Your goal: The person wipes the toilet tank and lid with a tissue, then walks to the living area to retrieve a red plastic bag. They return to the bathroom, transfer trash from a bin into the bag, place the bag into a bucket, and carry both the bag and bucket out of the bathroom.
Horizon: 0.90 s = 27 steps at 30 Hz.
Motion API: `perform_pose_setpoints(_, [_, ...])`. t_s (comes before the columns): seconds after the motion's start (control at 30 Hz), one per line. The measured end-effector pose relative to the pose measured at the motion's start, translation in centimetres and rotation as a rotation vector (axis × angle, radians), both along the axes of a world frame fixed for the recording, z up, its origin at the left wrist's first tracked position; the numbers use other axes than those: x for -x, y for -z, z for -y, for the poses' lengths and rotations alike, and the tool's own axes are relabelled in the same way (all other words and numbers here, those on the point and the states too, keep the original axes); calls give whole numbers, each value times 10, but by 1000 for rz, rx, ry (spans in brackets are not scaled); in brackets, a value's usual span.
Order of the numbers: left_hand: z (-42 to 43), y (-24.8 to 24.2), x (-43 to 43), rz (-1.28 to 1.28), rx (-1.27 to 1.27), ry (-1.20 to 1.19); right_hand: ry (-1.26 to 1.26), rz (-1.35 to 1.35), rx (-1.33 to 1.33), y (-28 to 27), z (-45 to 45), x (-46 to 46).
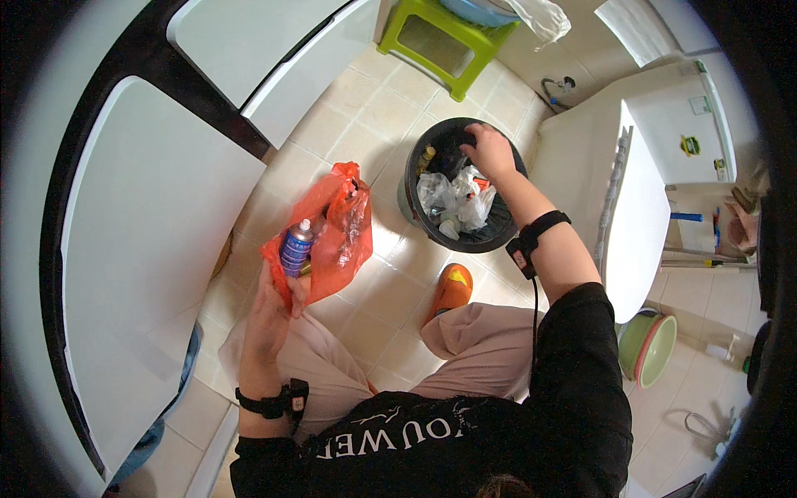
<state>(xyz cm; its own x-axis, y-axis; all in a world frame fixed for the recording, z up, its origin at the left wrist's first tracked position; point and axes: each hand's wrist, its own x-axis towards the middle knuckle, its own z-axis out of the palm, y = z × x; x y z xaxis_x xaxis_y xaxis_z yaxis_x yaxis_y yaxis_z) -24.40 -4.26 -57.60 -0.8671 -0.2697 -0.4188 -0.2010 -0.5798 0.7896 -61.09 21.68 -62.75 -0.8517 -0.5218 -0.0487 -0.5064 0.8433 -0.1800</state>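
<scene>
My left hand (281, 289) grips the edge of a red plastic bag (339, 249), which hangs beside my left knee. Through the bag's mouth a blue-purple spray can (297, 248) with a white nozzle shows, with something yellowish beneath it. Over the far right part of a round black trash bin (409, 187) is my right hand (490, 152), thumb and forefinger apart and nothing visible between them. Inside the bin lie crumpled white plastic bags (474, 202), a clear plastic bag (436, 193) and a bottle with a yellow cap (427, 155). Black liner lines the bin.
A green plastic stool (464, 78) holding a blue basin (482, 9) stands beyond the bin. White cabinet panels (155, 205) flank my left. A white appliance (579, 155) with its lid raised is at right, near green buckets (657, 352). My orange slipper (453, 286) is near the bin.
</scene>
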Motion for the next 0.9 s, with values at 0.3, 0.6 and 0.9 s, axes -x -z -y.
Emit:
perform_pose_setpoints(0.3, [-2,7,-1,-40,3,32,-52,122,-210,31,-1,-18])
perform_pose_setpoints(0.6, [4,17,-12,-107,-89,62,49,75,-72,-22,-10,-19])
perform_pose_setpoints(0.9, [6,24,-13,-141,7,106,-308,124,472,-134,60,-102])
